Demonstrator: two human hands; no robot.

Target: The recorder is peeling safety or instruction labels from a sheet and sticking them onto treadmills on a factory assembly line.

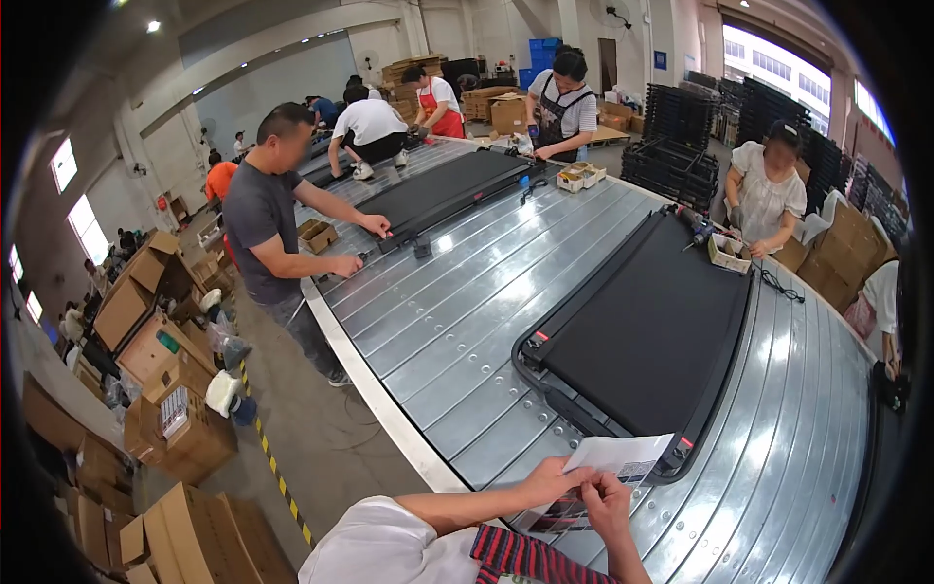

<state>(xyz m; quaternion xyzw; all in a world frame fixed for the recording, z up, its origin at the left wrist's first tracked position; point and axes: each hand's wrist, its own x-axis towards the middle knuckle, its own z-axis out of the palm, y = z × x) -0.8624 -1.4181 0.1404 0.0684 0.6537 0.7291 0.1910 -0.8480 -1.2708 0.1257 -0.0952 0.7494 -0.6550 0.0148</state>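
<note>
My left hand (553,483) and my right hand (609,503) meet at the near edge of the metal-topped table. Both are closed on a white printed sheet (628,450), whose lower part shows dark printing below my fingers. It cannot be told whether it is one sheet or more. Just beyond the paper lies a long flat black deck (642,331) with a smooth belt-like surface and a rounded dark frame, resembling a treadmill base. Small red marks show at its near corners, and the sheet overlaps part of its near end.
A second black deck (452,195) lies farther back, where a person in a grey shirt (263,200) works. A small parts box (730,251) and a power drill (693,224) sit beside a person in a white top (769,190). Cardboard boxes (185,428) crowd the left floor.
</note>
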